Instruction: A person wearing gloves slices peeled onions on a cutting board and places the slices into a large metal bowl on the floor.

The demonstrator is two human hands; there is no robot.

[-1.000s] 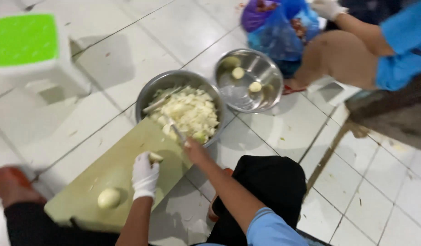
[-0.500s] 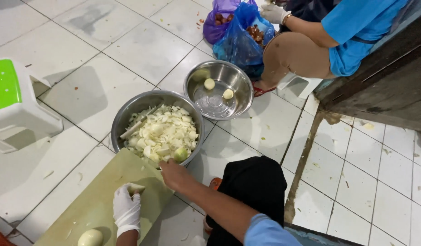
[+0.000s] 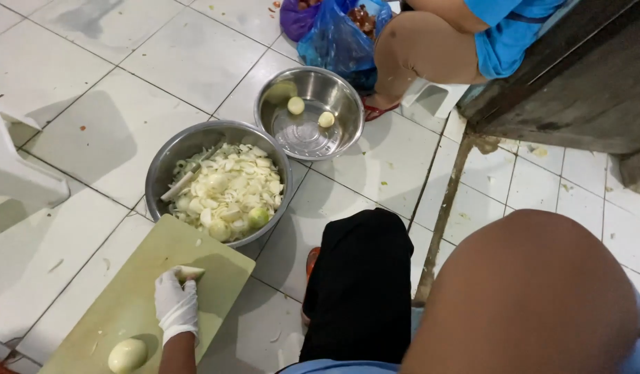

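Observation:
My left hand, in a white glove, presses a pale onion piece onto a light green cutting board on the tiled floor. A whole peeled onion lies on the board's near end. Just beyond the board stands a large steel bowl full of chopped onion. A smaller steel bowl behind it holds water and two peeled onions. My right arm fills the lower right, close to the camera and blurred; its hand is out of sight.
Another person in a blue shirt sits at the top on a low white stool, beside blue and purple plastic bags. A white stool stands at the left. Dark wooden furniture blocks the right. My black-clad knee is beside the board.
My right hand has left the board and bowl, and the arm now rises close to the camera. My left hand stays on the onion piece. The view has shifted right.

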